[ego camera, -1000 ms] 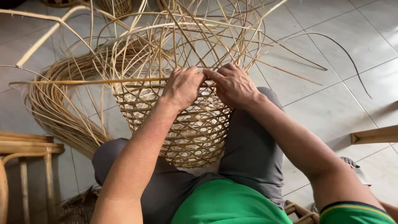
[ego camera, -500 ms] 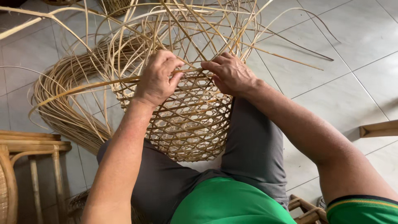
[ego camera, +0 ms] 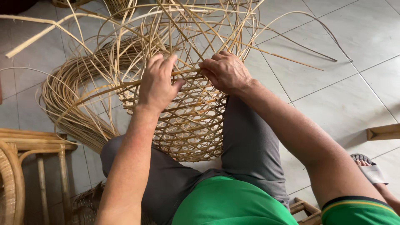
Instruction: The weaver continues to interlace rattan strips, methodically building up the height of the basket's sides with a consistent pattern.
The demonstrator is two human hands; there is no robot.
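my left hand point(ego camera: 157, 85) and right hand point(ego camera: 225, 71) both pinch a rattan strip point(ego camera: 187, 75) with closed fingers, at the half-woven basket point(ego camera: 187, 125) between my knees.

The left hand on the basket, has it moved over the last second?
Yes. The left hand has slid left along the rim of the woven basket, away from the right hand, which earlier it almost touched.
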